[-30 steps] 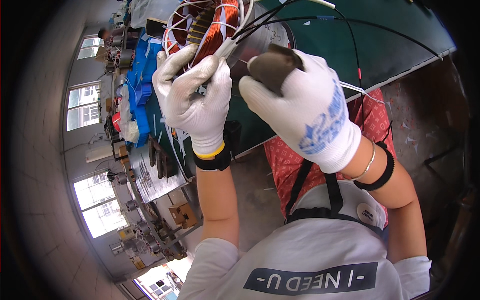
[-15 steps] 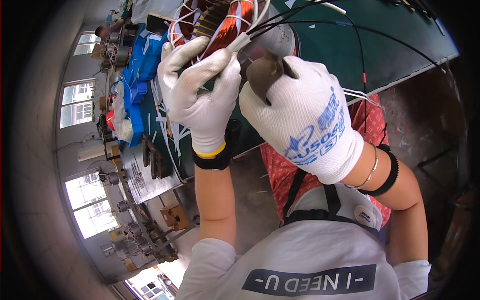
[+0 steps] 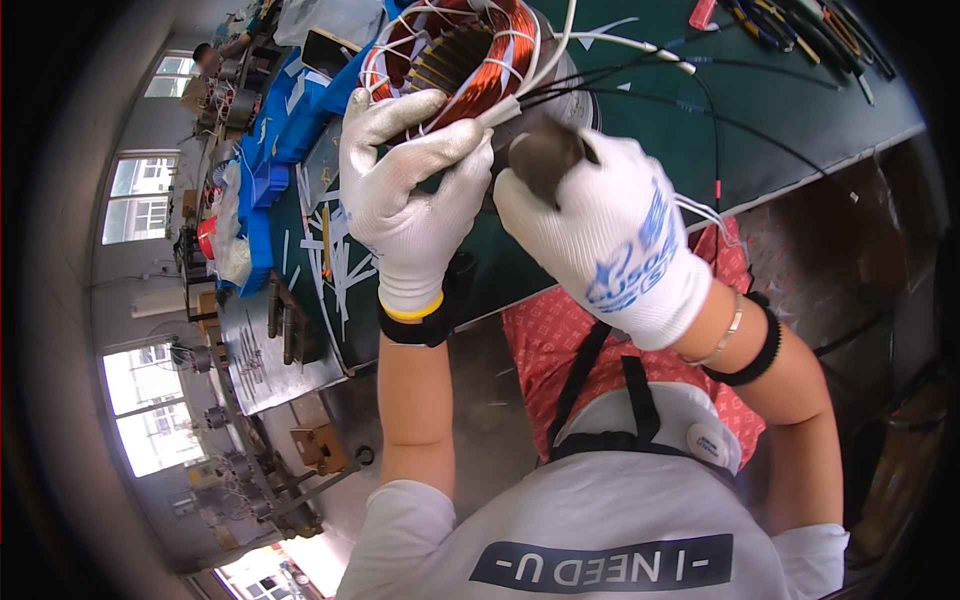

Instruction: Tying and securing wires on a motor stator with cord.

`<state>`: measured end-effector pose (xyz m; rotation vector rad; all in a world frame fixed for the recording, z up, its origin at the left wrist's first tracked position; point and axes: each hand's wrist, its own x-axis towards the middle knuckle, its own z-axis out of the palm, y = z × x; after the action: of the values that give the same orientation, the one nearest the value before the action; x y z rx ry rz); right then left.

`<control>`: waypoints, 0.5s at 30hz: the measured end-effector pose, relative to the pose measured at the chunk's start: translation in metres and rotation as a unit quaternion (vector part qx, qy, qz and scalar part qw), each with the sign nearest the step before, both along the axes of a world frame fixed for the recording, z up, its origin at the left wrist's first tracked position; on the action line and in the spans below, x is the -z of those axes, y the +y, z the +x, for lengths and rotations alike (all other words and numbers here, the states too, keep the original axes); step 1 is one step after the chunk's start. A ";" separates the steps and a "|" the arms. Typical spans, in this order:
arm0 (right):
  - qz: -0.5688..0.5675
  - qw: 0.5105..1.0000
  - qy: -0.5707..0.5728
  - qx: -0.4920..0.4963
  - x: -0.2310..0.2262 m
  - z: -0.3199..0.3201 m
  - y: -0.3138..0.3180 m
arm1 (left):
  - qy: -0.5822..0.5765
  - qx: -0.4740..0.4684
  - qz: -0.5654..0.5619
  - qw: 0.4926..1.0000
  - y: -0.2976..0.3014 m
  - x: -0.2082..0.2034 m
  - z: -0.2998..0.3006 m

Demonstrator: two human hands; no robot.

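A motor stator with copper windings tied by white cord lies at the top, its slotted bore partly showing. My left hand, in a white glove, grips the near edge of its winding, fingers bent around the coil. Close to those fingertips, white sleeving covers the start of the black lead wires. My right hand, gloved too, is closed around a blunt dark brown object, smeared by motion. It is just below the sleeving; whether it touches the winding I cannot tell.
Blue bins stand along the left of the green table. White strips are scattered beside my left wrist. Several hand tools and a red-handled one lie at the top right. Another person is far off at left.
The stator and both hands appear slightly lower and more of the stator shows; the whole view has shifted. Tools at the top right have come into sight. Both hands keep their grips.
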<state>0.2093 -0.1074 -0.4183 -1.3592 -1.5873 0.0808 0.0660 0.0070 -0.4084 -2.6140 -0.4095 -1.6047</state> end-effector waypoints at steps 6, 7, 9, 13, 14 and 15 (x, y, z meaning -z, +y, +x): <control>0.168 0.985 -0.026 -0.024 0.041 -0.005 0.013 | 0.047 -0.018 -0.011 0.999 -0.005 -0.010 -0.008; 0.168 0.985 -0.016 -0.032 0.045 -0.005 0.014 | 0.034 -0.002 -0.020 0.999 -0.002 -0.007 -0.007; 0.157 0.986 -0.027 -0.041 0.045 -0.005 0.017 | 0.025 0.014 -0.042 0.999 -0.003 -0.009 -0.007; 0.041 0.996 -0.077 0.015 0.010 -0.019 -0.002 | 0.046 0.000 -0.029 0.999 -0.003 -0.015 -0.015; 0.025 0.995 -0.087 0.027 -0.003 -0.020 -0.007 | 0.037 -0.006 -0.026 0.999 -0.004 -0.016 -0.017; 0.027 0.994 -0.103 0.025 -0.014 -0.018 -0.007 | 0.038 0.002 -0.037 0.999 -0.004 -0.016 -0.016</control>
<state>0.1911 -0.1141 -0.4041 -1.4013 -1.7108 -0.1355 0.0500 0.0031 -0.3920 -2.7208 -0.4687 -1.5130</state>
